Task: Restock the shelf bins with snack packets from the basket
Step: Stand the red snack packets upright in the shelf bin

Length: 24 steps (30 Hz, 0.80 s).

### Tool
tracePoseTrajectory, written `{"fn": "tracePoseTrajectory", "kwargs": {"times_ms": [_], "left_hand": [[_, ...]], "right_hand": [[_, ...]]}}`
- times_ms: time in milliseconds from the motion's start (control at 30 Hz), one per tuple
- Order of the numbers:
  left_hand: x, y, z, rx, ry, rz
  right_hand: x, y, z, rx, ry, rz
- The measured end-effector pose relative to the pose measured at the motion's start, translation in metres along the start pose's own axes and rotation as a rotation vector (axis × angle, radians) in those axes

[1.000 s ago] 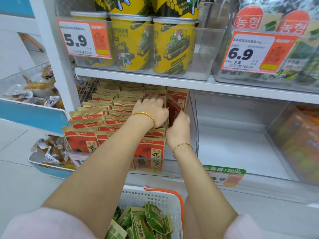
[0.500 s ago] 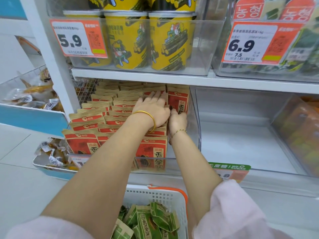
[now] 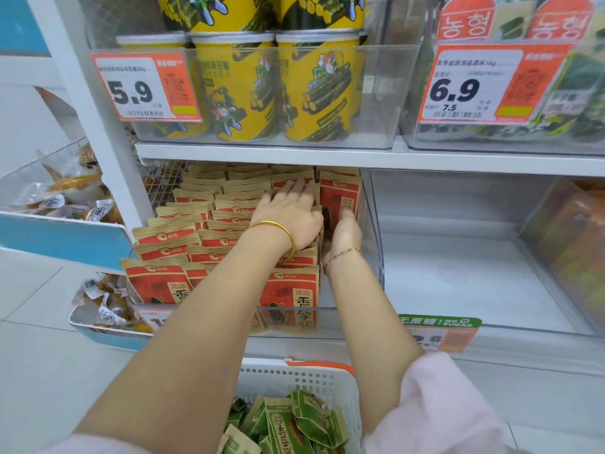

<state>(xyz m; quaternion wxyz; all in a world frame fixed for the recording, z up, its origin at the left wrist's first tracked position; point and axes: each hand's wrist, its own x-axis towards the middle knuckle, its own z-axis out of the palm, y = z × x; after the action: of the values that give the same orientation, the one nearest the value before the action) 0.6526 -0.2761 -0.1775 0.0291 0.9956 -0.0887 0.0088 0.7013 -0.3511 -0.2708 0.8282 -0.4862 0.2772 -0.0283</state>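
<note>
A clear shelf bin (image 3: 374, 257) on the lower shelf holds rows of red snack packets (image 3: 170, 283). My left hand (image 3: 291, 214), with a gold bangle, lies flat with spread fingers on top of the packets in the right rows. My right hand (image 3: 343, 234) reaches into the gap along the bin's right wall and holds an upright red packet (image 3: 340, 191) at the back of that row. Below my arms, a white basket (image 3: 294, 375) with an orange handle contains green snack packets (image 3: 294, 424).
To the right stands another clear bin (image 3: 458, 273) with a bare floor, then a bin of orange packets (image 3: 569, 244). Yellow canisters (image 3: 239, 93) fill the bin on the shelf above. Wire and blue trays of wrapped snacks (image 3: 65, 194) sit at the left.
My right hand has pushed the red packet from a tilt to upright at the back of the right row. My left hand slid slightly further back over the packets.
</note>
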Motion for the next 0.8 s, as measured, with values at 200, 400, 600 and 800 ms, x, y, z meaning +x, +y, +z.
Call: {"fn": "tracePoseTrajectory", "kwargs": {"times_ms": [200,400,600,800], "left_hand": [[0.001,0.000,0.002,0.007,0.013,0.003],[0.000,-0.001,0.001,-0.003,0.015,-0.002],[-0.001,0.000,0.002,0.000,0.007,-0.003],[-0.002,0.000,0.001,-0.023,0.031,0.004]], "right_hand": [[-0.002,-0.031,-0.001,-0.018,0.009,0.116],[-0.004,-0.014,0.003,-0.009,0.003,0.127],[-0.008,-0.014,0.010,-0.024,0.041,-0.045],[-0.001,-0.003,0.009,-0.097,-0.040,-0.054]]}}
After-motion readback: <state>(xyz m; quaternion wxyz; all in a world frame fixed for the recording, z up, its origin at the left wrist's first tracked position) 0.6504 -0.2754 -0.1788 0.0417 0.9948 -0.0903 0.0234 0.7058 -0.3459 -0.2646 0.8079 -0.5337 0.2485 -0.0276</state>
